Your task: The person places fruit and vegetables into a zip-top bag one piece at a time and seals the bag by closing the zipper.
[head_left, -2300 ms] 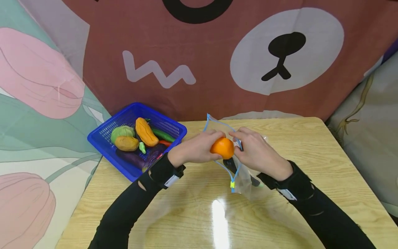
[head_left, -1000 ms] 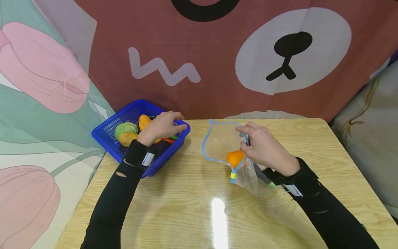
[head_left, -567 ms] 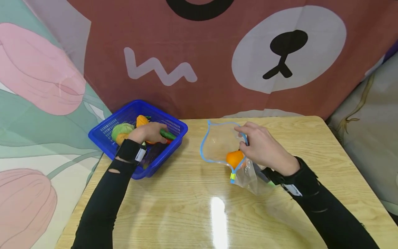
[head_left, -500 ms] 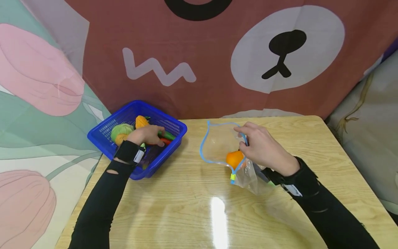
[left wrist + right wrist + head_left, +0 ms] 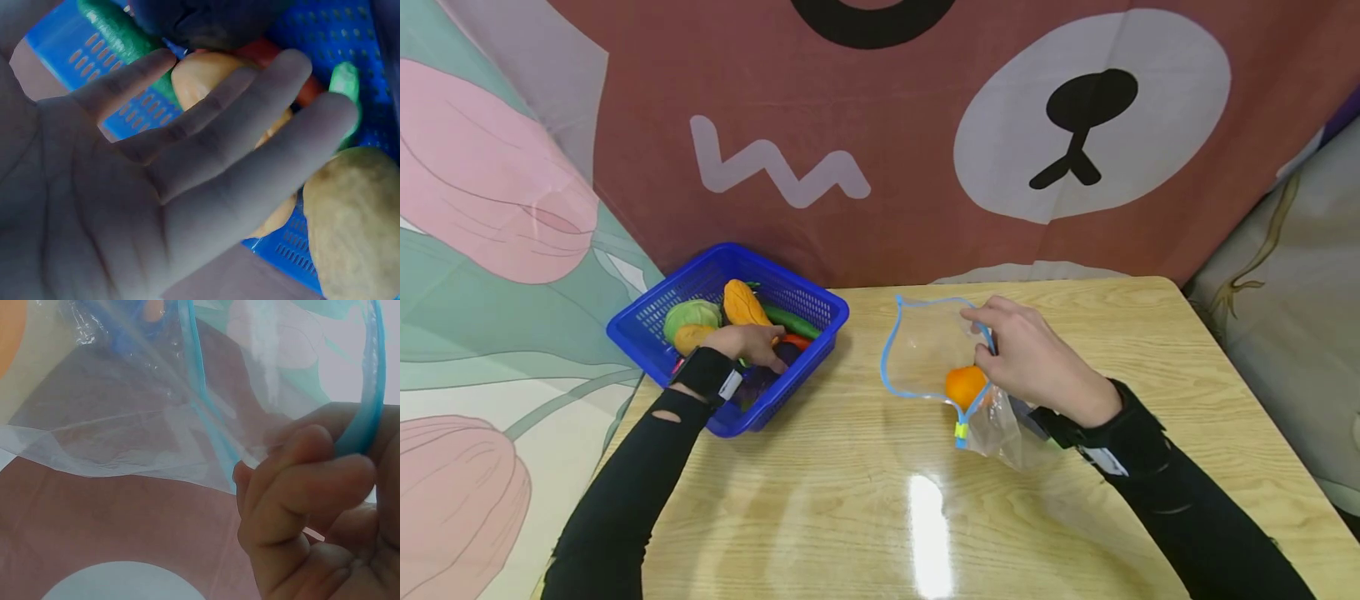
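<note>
My left hand [image 5: 747, 343] reaches down into the blue basket [image 5: 627, 323], above a dark purple eggplant [image 5: 754, 387]. In the left wrist view its fingers are spread and nearly straight, with nothing held; an orange, ridged vegetable [image 5: 209, 75] shows behind them. My right hand [image 5: 1033, 358] pinches the blue-edged rim of a clear zip bag [image 5: 925, 337], which lies with its mouth wide. Inside the bag sit an orange [image 5: 966, 387] and a dark long item [image 5: 1028, 417], partly hidden by the right wrist.
The basket also holds a cabbage [image 5: 694, 317], a potato-like vegetable [image 5: 691, 337], a green cucumber [image 5: 793, 322] and a red vegetable [image 5: 796, 342]. A wooden table [image 5: 820, 500] carries basket and bag. A printed cloth [image 5: 910, 233] hangs behind its back edge.
My left hand has let go of the orange, now in the bag, and gone left into the basket, then shifted nearer towards the eggplant. My right hand has stayed at the bag's rim.
</note>
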A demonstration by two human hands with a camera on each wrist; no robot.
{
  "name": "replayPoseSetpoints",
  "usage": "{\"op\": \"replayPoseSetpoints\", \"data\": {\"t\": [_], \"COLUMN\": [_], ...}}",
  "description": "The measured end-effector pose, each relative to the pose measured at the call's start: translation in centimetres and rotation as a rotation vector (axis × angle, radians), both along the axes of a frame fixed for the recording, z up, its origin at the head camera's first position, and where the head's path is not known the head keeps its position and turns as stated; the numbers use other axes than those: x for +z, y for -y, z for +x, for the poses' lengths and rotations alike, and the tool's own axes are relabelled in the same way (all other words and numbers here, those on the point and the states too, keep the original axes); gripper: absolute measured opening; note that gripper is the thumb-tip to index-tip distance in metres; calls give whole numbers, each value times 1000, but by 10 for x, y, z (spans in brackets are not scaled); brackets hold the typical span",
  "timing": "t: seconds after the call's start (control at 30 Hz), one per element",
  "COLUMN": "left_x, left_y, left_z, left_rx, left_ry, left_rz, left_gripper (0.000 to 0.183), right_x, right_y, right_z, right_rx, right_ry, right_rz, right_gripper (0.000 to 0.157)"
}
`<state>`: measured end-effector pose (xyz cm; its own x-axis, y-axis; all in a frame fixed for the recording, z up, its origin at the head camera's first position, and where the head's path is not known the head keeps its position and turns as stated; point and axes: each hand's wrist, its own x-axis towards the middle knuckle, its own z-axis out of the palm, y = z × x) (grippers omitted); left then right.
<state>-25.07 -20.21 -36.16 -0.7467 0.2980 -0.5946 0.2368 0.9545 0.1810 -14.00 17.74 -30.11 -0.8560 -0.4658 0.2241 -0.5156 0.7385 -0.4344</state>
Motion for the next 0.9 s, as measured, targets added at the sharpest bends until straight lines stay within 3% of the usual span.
{"op": "replayPoseSetpoints", "data": {"t": [0.17,0.27,0.43,0.53,0.67,0.8,0.9], "left_x": [-9,-11,-11,-10,-9,-10,-11], "left_y": [-4,-5,-9,-11,-11,-9,-8], "left_z": [1,1,1,1,0,0,2], "left_rx": [81,99,88,72,38,55,78], "left_ry": [60,48,42,-1,-70,-35,8], "left_rz": [1,-44,-80,-78,-56,-43,-51], "left_gripper": [73,72,69,67,47,34,37], "right_x": [-1,-1,-1,0,-1,-3,-3], "right_y": [-1,0,-1,-3,-2,-1,0], "right_z": [1,1,2,2,2,2,1], "right_rx": [-1,3,1,-4,-9,-3,1], "right_ry": [5,0,5,11,15,9,5], "right_rz": [-1,-4,-12,-14,-18,-26,-30], "right_gripper": [44,43,43,44,43,42,42]}}
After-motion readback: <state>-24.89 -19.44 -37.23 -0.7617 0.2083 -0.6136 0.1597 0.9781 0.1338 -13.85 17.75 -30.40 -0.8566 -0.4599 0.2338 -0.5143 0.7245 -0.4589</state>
